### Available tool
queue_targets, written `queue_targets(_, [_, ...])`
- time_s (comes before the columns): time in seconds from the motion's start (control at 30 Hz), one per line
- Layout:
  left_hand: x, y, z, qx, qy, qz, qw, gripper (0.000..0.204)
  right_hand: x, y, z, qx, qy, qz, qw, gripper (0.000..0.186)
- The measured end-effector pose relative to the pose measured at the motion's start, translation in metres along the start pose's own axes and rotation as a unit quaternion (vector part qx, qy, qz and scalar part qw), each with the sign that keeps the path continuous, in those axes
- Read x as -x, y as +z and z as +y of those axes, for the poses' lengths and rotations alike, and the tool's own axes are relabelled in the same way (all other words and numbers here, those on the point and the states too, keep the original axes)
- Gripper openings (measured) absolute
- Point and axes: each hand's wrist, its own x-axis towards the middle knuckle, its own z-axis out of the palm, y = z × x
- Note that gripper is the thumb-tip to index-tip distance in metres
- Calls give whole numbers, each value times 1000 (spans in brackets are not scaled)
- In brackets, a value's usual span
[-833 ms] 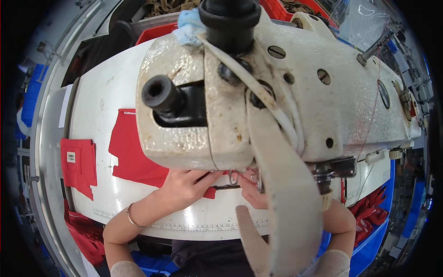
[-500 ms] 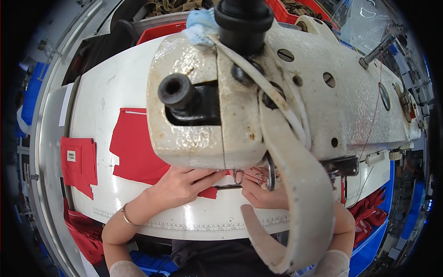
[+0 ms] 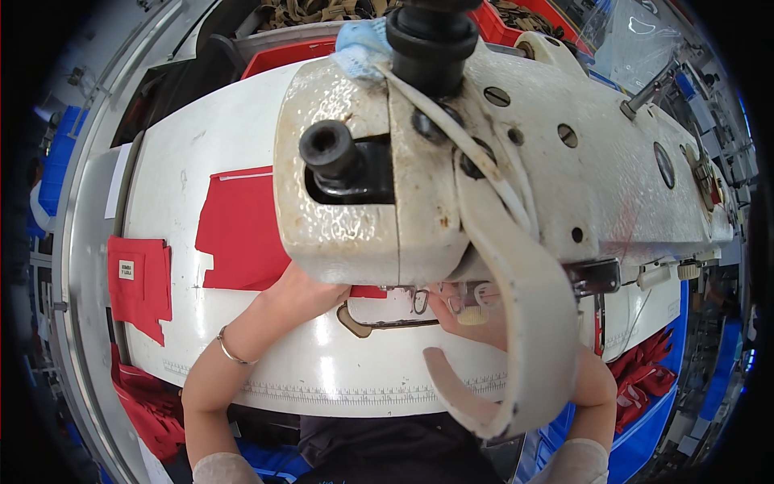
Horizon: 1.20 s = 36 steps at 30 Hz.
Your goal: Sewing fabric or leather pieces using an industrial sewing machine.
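Note:
A cream sewing machine (image 3: pixel 339 250) with a curved lever (image 3: pixel 548 339) covers the middle of the view. A red fabric piece (image 3: pixel 242 234) lies flat on the white table, its right part running under the machine head. My left hand (image 3: pixel 310 290) reaches in at the fabric's near edge, and its fingers are hidden beneath the head. My right hand (image 3: pixel 477 323) is under the needle area, partly behind wire guards and the lever. Its fingers are too covered to tell what they hold. A metal plate edge (image 3: pixel 395 325) shows between the hands.
A folded red piece with a white label (image 3: pixel 137 282) lies at the left edge. Red fabric hangs lower left (image 3: pixel 149 407). More red pieces (image 3: pixel 641 371) fill a blue bin (image 3: pixel 657 415) at right. A printed ruler (image 3: pixel 322 395) runs along the table's front.
The red fabric has slid away from me, baring the plate near the needle. My left hand has moved left and farther in. The machine sits slightly differently in view.

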Motion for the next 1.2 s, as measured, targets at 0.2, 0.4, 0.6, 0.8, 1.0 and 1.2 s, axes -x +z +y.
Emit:
queue_targets(0.2, [-8, 7, -7, 129, -89, -45, 987, 35, 10, 17, 12, -21, -22, 114, 993, 22])
queue_targets(0.4, [-26, -24, 1, 179, -72, 0, 981, 29, 9, 20, 13, -35, -65, 133, 988, 18])
queue_targets(0.6, [-29, -64, -31, 311, -219, 2, 925, 30, 6, 13, 17, 56, -132, 110, 984, 18])
queue_targets(0.8, [26, -54, -35, 87, -253, -73, 961, 41, 3, 33, 12, 69, -224, 191, 953, 21])
queue_targets(1.0, [56, -54, 111, -383, -220, -224, 869, 55, 19, -18, -68, 17, -348, 86, 934, 50])
queue_targets(1.2, [44, -63, 98, -261, -222, -202, 918, 44, 34, -12, -68, 51, -241, -17, 969, 66])
